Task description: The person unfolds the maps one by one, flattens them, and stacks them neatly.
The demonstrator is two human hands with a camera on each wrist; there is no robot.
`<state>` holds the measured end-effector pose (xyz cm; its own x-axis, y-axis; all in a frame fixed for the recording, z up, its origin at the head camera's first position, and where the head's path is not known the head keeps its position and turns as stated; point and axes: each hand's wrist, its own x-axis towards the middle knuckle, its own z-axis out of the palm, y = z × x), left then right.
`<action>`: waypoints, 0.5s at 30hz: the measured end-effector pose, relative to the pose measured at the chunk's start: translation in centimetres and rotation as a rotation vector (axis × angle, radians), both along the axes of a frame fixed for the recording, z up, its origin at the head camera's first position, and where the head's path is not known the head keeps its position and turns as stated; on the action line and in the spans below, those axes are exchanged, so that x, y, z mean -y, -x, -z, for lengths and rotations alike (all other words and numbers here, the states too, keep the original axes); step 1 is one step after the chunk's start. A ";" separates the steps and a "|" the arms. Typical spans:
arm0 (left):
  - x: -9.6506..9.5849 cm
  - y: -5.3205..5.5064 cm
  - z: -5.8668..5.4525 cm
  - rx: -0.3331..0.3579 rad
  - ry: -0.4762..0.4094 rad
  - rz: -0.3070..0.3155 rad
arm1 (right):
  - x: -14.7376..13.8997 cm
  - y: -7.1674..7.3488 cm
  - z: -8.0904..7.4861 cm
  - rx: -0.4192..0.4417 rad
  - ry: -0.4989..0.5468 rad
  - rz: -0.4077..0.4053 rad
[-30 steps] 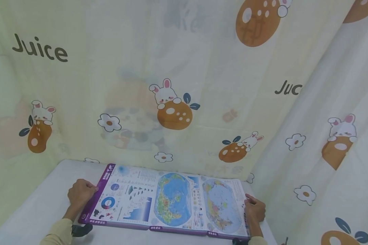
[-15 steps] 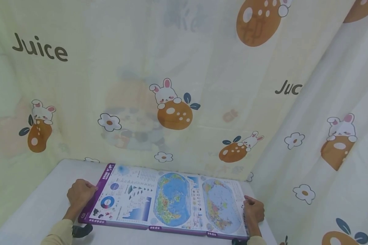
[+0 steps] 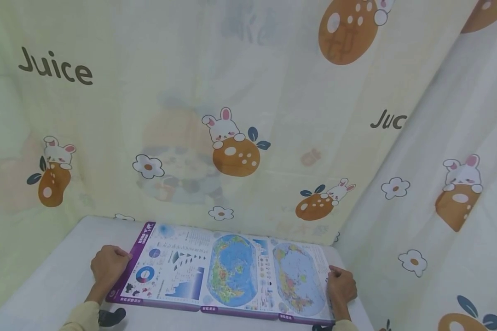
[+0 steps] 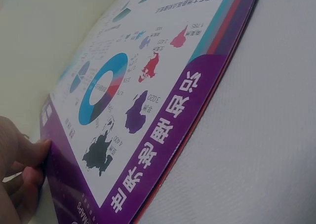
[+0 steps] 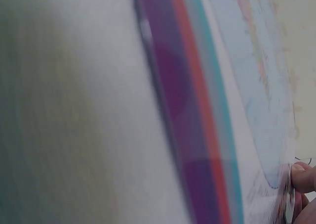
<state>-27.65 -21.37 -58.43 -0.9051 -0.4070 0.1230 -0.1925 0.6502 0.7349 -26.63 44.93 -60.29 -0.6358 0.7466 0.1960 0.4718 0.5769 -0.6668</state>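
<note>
A folded world map (image 3: 232, 271) with a purple border lies across the table, showing two oval maps and a panel of charts. The printing appears upside down in the head view. My left hand (image 3: 109, 265) pinches its left purple edge; in the left wrist view thumb and finger (image 4: 35, 152) meet at that edge. On the other side my right hand (image 3: 342, 282) pinches the map's right edge between thumb and fingers, and the right wrist view catches the thumb (image 5: 303, 177) there. The fingers under the map are hidden.
The white table (image 3: 165, 322) stretches under the map. A pale curtain (image 3: 269, 193) printed with rabbits, fruit and flowers hangs right behind it, and another curtain side (image 3: 418, 220) closes off the right. A black strap piece (image 3: 112, 317) shows at the left wrist.
Both hands keep their hold on the map's edges. The right hand has shifted very slightly left and down; the map stays almost where it was.
</note>
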 end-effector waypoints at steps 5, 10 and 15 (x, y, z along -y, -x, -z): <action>-0.2 0.0 0.3 -0.007 -0.002 -0.009 | 0.1 -0.2 0.2 -0.013 -0.006 0.000; 0.1 0.1 0.5 -0.002 -0.005 -0.009 | 0.0 -0.4 0.7 -0.055 0.010 -0.007; 0.7 0.1 0.6 -0.023 -0.016 0.003 | -0.7 -0.3 1.5 -0.063 0.061 -0.025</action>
